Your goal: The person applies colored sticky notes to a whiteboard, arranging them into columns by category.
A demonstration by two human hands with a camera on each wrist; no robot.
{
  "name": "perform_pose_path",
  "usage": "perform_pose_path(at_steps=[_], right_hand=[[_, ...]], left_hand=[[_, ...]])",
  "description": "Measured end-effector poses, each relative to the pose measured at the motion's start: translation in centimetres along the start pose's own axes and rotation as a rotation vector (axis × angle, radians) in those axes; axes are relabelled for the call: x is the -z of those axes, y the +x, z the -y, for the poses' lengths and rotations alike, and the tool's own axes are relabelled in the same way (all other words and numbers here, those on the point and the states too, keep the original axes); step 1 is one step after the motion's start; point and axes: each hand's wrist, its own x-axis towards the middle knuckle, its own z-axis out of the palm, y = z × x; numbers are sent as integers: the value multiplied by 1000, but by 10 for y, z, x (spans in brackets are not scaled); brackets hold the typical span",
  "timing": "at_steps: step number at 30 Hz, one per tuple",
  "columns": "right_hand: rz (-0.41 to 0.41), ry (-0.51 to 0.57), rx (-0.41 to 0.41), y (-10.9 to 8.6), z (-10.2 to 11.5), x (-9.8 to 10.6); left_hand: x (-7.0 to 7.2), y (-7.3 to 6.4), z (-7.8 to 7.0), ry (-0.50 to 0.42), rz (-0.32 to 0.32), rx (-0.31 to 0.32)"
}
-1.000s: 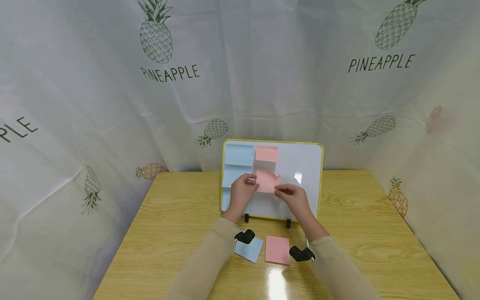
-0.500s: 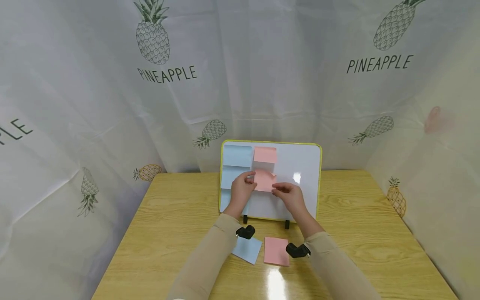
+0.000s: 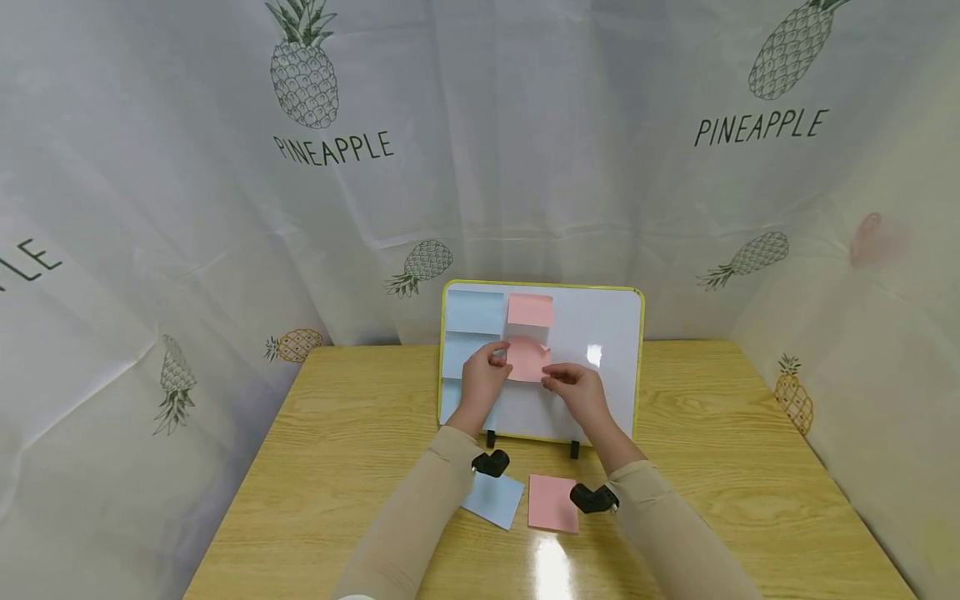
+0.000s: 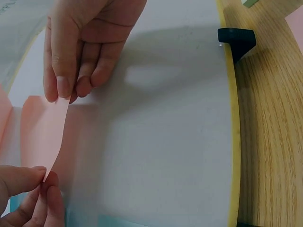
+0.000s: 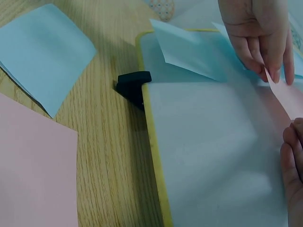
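A pink sticky note (image 3: pixel 528 360) is at the whiteboard (image 3: pixel 592 400), its upper edge curved and one top corner curled. My left hand (image 3: pixel 483 385) pinches its left side between thumb and fingers. On the opposite side, the thumb and fingertips of my right hand (image 3: pixel 583 393) pinch the lower right corner. The left wrist view shows the note (image 4: pixel 42 127) stretched between both hands, its lower edge standing off the board. Another pink note (image 3: pixel 531 310) is stuck directly above. Blue notes (image 3: pixel 476 312) run down the board's left side, the lowest partly hidden by my left hand.
The yellow-framed board stands on black feet (image 3: pixel 574 450) on a wooden table (image 3: pixel 360 417). In front lie a blue sticky-note pad (image 3: pixel 495 500) and a pink pad (image 3: pixel 553 503), below my forearms. A pineapple-print curtain (image 3: pixel 525 167) hangs behind.
Both hands and the held pink note stay almost in place, shifting very slightly up and left in the head view. The note's upper edge has bowed a little more.
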Motion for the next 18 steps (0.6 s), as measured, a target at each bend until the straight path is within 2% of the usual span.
perform_pose_path(at_steps=[8, 18], right_hand=[[-2, -8, -10, 0, -2, -3], [-11, -24, -30, -2, 0, -5]], left_hand=[[0, 0, 1, 61, -7, -20], [-1, -1, 2, 59, 0, -23]])
